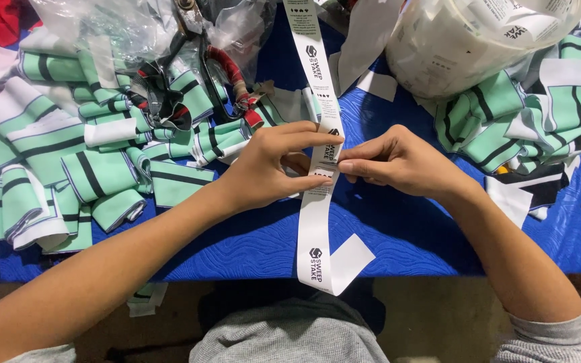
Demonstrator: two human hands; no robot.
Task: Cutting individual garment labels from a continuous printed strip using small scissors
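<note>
A long white printed label ribbon (315,222) runs from the top of the view down over the blue table (405,235) and hangs past its front edge. My left hand (274,165) pinches the ribbon from the left, thumb below and fingers above. My right hand (398,161) pinches the same spot from the right, fingertips meeting the left hand's. Both hands hold the ribbon just above the table's middle.
Piles of mint-green, white and black striped fabric pieces lie at the left (68,161) and right (526,114). Scissors with red-wrapped handles (226,81) rest at the back. A large roll of white labels in clear plastic (465,40) sits at the top right. Loose clear plastic bags (102,27) lie at the top left.
</note>
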